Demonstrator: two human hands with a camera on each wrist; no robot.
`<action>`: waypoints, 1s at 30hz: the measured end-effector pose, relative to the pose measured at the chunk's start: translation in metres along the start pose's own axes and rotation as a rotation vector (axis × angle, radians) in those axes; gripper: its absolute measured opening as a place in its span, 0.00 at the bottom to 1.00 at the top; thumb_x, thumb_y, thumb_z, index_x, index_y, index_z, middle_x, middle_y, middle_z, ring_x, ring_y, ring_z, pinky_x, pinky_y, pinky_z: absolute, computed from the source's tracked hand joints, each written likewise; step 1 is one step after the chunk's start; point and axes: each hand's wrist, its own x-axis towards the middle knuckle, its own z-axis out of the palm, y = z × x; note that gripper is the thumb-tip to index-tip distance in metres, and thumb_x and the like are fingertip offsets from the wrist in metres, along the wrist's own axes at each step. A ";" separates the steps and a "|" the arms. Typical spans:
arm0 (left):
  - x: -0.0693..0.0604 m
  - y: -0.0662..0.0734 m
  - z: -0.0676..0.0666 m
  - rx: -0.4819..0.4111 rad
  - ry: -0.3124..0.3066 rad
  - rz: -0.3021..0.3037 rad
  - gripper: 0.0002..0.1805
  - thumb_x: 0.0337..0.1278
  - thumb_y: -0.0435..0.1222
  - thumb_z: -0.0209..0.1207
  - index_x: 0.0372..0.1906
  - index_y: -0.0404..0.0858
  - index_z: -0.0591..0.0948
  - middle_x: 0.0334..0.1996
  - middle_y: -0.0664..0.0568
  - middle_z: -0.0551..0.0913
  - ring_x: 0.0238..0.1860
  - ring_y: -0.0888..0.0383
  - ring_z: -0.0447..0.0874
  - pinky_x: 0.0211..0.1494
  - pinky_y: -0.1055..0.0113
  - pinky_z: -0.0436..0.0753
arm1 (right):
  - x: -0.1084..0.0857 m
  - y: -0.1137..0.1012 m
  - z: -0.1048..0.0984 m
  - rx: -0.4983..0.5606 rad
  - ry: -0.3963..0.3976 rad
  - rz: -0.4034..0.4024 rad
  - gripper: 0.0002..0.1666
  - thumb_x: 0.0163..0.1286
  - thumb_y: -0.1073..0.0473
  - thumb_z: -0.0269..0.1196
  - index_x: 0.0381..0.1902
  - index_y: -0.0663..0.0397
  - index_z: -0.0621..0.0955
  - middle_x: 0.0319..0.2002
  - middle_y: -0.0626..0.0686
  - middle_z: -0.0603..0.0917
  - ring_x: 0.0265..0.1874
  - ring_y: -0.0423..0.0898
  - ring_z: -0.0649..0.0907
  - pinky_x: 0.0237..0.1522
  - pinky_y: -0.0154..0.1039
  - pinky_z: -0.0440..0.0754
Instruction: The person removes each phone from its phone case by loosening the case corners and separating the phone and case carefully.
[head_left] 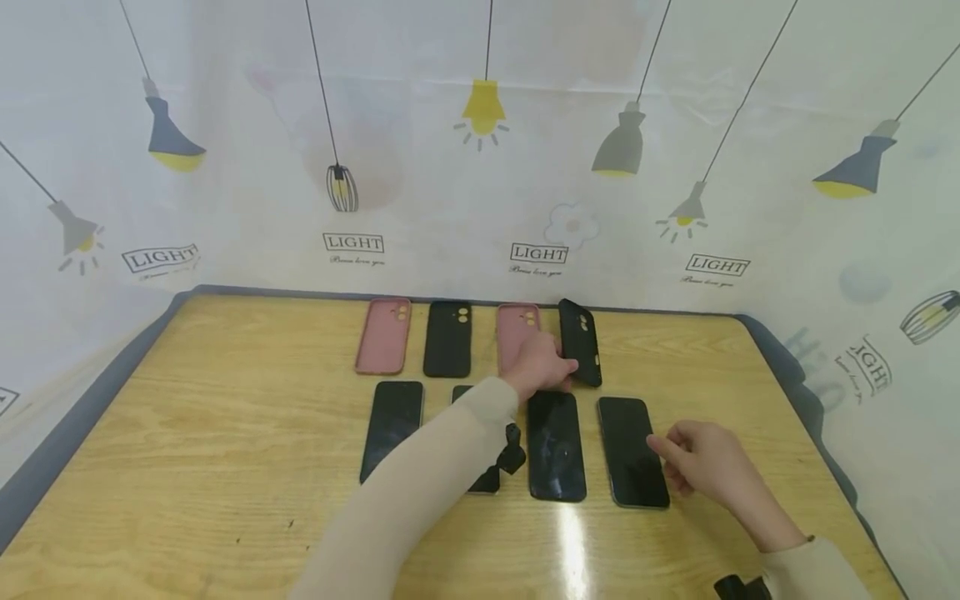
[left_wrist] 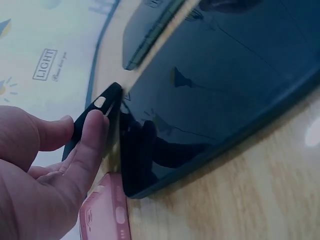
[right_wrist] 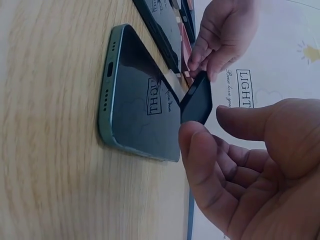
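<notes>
My left hand [head_left: 538,362] pinches the lower end of a black phone case [head_left: 580,342] between thumb and fingers. That case is tilted, one edge raised off the table, as the left wrist view also shows. A pink phone case [head_left: 517,321] lies beside it, partly covered by the same hand. My right hand [head_left: 703,460] is at the right edge of the rightmost phone [head_left: 630,450], its fingers loosely bent with nothing between them. In the right wrist view a gap shows between its thumb and index finger. Whether it touches the phone, I cannot tell.
Another pink case [head_left: 383,337] and another black case [head_left: 447,340] lie along the table's back edge. In front is a row of dark phones, including one at left [head_left: 393,425] and one in the middle [head_left: 556,450]. A printed curtain [head_left: 450,208] hangs behind the wooden table [head_left: 187,467].
</notes>
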 end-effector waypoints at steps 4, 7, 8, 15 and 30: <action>0.004 0.000 0.003 0.115 0.014 0.025 0.20 0.71 0.45 0.64 0.22 0.40 0.86 0.13 0.56 0.84 0.27 0.62 0.84 0.32 0.71 0.78 | 0.000 -0.004 0.000 0.001 -0.002 0.000 0.20 0.79 0.51 0.60 0.30 0.59 0.79 0.19 0.48 0.81 0.17 0.45 0.82 0.22 0.39 0.83; 0.004 0.002 0.005 0.142 0.019 0.040 0.24 0.72 0.45 0.63 0.18 0.40 0.85 0.12 0.56 0.83 0.23 0.62 0.84 0.32 0.71 0.78 | 0.000 -0.007 0.000 0.005 -0.006 -0.001 0.19 0.79 0.52 0.60 0.30 0.59 0.80 0.19 0.48 0.81 0.17 0.45 0.82 0.22 0.40 0.84; 0.004 0.002 0.005 0.149 0.023 0.044 0.25 0.72 0.45 0.62 0.17 0.40 0.85 0.11 0.56 0.83 0.22 0.62 0.83 0.32 0.72 0.79 | 0.000 -0.008 0.000 0.007 -0.007 0.000 0.19 0.79 0.52 0.60 0.30 0.60 0.80 0.19 0.48 0.81 0.17 0.45 0.82 0.22 0.40 0.84; 0.004 0.005 0.009 0.125 0.057 0.027 0.27 0.73 0.43 0.62 0.13 0.39 0.85 0.08 0.55 0.80 0.16 0.60 0.81 0.30 0.72 0.79 | 0.000 -0.011 0.002 0.023 -0.011 0.007 0.18 0.79 0.54 0.60 0.31 0.61 0.80 0.19 0.49 0.82 0.17 0.46 0.83 0.23 0.41 0.86; 0.001 0.008 0.001 0.087 0.069 0.096 0.26 0.75 0.44 0.59 0.16 0.41 0.72 0.10 0.57 0.68 0.13 0.61 0.68 0.22 0.70 0.69 | 0.009 -0.016 0.001 -0.001 0.033 -0.048 0.20 0.80 0.53 0.59 0.30 0.60 0.80 0.20 0.49 0.81 0.19 0.46 0.83 0.22 0.38 0.83</action>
